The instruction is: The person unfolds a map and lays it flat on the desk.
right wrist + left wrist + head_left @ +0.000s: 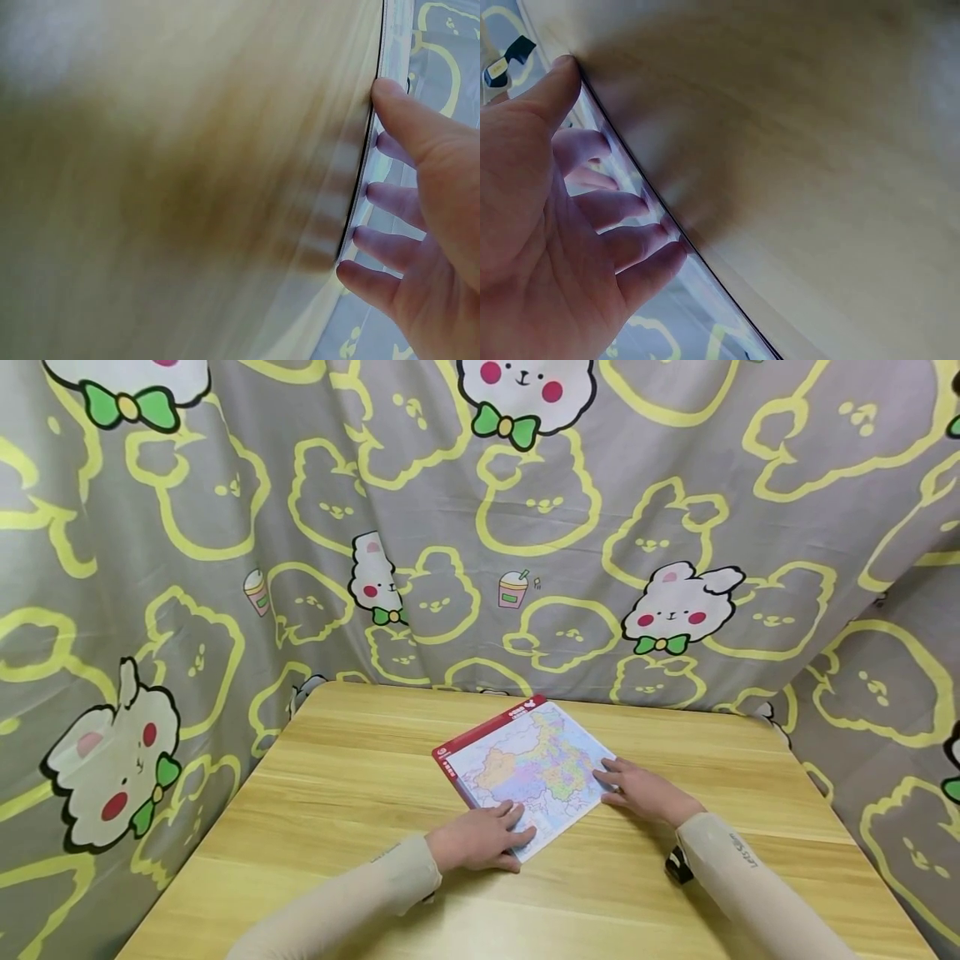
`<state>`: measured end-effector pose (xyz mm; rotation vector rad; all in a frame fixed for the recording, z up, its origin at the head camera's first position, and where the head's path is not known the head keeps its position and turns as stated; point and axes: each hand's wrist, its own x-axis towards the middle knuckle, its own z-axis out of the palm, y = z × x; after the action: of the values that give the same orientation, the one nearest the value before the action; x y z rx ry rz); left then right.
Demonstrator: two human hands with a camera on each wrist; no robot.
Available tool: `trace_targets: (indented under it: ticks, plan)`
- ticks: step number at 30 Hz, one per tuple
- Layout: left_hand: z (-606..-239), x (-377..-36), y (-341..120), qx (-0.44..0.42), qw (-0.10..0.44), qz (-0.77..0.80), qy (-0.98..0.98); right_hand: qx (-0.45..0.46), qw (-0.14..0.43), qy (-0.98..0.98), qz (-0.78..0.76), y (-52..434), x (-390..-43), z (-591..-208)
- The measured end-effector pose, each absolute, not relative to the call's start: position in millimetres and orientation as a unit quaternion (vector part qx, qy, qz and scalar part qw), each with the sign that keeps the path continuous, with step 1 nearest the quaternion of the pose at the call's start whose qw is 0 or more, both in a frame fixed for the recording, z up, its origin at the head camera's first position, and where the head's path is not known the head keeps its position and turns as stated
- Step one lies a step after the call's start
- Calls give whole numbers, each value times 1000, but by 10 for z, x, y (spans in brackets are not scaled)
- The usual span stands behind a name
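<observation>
A flat, thin board printed with a colourful map [551,760] lies at a slant on the wooden table [337,768]. A red strip with white lettering runs along its far left edge. My left hand [476,839] rests over the near corner, fingers spread on the printed face and thumb at the edge. On the right side, my right hand [645,789] touches the board's edge with its fingertips. Both wrist views show fingers lying on the glossy face, with the left thumb [566,75] and right thumb [390,94] at the rim.
A grey curtain [442,635] with yellow outlines and white cartoon animals hangs behind and beside the table. The table's far edge [637,708] meets its foot. A black strap [678,864] shows under the right sleeve.
</observation>
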<state>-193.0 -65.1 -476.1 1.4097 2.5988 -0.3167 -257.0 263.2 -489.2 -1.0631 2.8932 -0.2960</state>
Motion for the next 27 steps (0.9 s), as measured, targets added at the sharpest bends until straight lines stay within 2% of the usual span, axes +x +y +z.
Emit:
trace_targets:
  ticks: [27]
  plan:
    - [-4768,-1911,-591,485,66,-82,868,-326,37,938,-111,2574,-2730,-4905]
